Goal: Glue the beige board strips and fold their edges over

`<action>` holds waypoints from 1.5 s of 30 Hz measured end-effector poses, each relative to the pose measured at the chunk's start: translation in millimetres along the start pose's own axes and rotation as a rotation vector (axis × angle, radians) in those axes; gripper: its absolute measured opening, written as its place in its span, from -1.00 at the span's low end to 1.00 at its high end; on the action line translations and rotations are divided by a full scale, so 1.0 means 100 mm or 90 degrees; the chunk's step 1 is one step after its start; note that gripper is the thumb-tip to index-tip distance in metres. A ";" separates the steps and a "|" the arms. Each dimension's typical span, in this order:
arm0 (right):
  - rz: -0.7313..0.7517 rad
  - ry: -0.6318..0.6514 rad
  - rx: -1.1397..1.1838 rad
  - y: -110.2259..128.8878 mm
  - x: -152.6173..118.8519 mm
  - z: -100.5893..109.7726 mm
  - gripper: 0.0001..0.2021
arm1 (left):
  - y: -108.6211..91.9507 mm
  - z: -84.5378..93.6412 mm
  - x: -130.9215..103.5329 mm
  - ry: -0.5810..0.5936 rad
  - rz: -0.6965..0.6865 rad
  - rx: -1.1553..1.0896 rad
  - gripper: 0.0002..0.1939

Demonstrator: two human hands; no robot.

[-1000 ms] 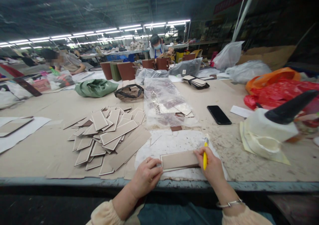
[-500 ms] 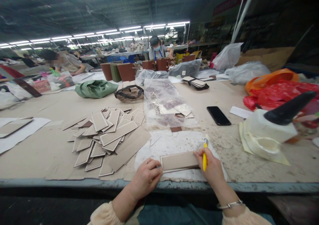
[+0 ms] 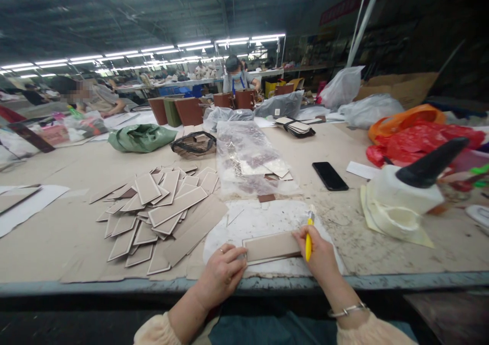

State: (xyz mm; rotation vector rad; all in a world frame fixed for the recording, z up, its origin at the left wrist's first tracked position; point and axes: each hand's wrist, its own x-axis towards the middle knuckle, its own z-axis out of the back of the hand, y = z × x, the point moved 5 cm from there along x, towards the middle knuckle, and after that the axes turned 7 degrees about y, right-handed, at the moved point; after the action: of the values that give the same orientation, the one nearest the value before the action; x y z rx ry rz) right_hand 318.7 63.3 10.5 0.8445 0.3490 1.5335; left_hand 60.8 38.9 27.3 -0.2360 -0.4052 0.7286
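A flat beige rectangular panel point(image 3: 270, 246) with a pale border lies on a white sheet point(image 3: 219, 233) at the table's front edge. The fingers of my left hand point(image 3: 223, 272) are closed on its left end. At its right end, my right hand point(image 3: 319, 253) pinches the edge with thumb and finger. That same hand also grips a yellow-handled brush point(image 3: 308, 240), bristles pointing up and away from me. Left of the sheet is a loose heap of similar beige panels point(image 3: 178, 206).
A white glue container point(image 3: 408, 194) with a black spout stands on the right, near a black phone point(image 3: 330, 176). Clear plastic point(image 3: 248, 156) lies behind the sheet. Farther back are a green bag point(image 3: 141, 137), brown bags point(image 3: 190, 111) and a red plastic bag point(image 3: 424, 138). Other people sit across the table.
My view has turned slightly to the right, so the scene sits a little farther left. Both hands keep their hold on the panel, and the brush stays in my right hand.
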 end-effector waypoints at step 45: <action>-0.060 -0.003 -0.091 -0.17 -0.02 0.03 -0.82 | 0.03 -0.04 0.02 0.009 -0.022 0.002 -0.83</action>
State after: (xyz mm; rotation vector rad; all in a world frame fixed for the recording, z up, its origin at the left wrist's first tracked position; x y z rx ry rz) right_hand 332.9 63.6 0.1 0.7100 0.2680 1.4498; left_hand 61.8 42.0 22.7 -0.2305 -0.3937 0.6934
